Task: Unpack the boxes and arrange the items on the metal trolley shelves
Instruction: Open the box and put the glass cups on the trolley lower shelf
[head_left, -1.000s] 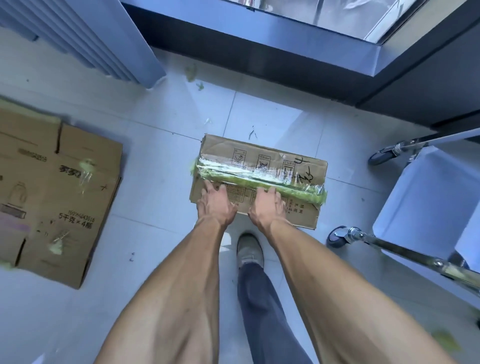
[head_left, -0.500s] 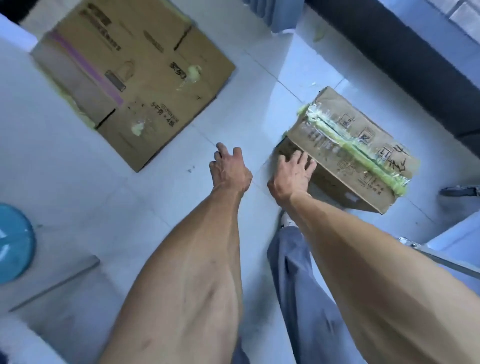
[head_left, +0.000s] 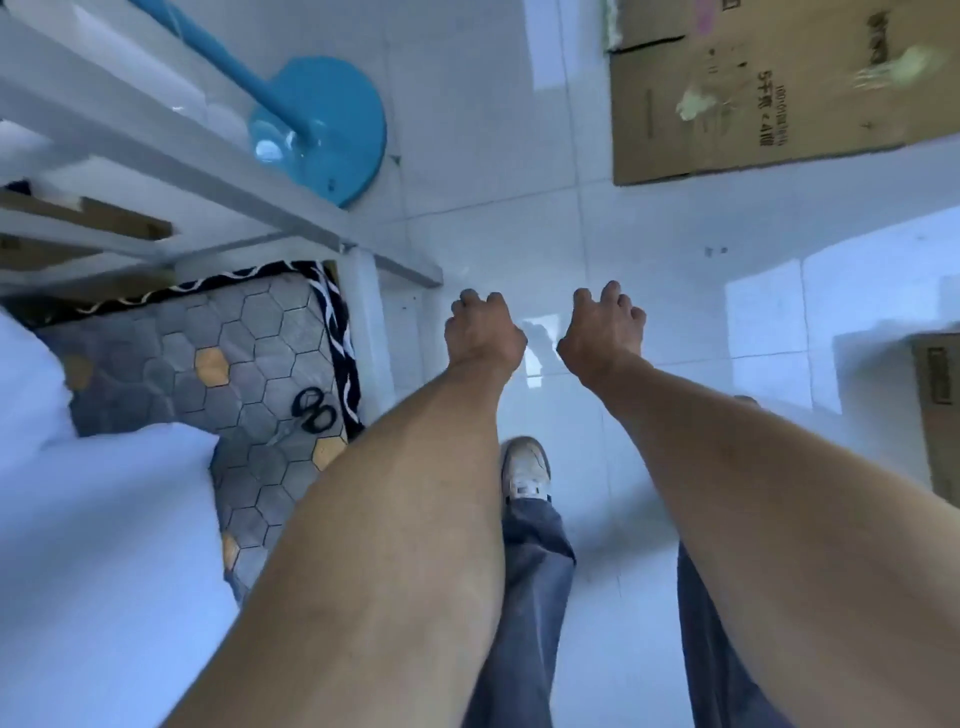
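My left hand (head_left: 483, 332) and right hand (head_left: 602, 332) hang loosely curled, empty, over glossy white floor tile (head_left: 519, 208). Flattened cardboard (head_left: 769, 98) lies ahead; a cardboard box (head_left: 940, 410) shows at the right edge. Black scissors (head_left: 313, 410) rest on a hexagon-patterned mat (head_left: 249, 353).

Black scissors (head_left: 314, 410) lie on a hexagon-patterned mat (head_left: 249, 353) by my shoe (head_left: 525, 467); blue round stand base (head_left: 332, 130) on tiled floor (head_left: 493, 218).

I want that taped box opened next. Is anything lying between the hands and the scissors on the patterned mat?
Nothing visible lies in between. The scissors lie uncovered on the mat, left of the left hand; the white frame post stands beside that path. Right hand holds nothing.
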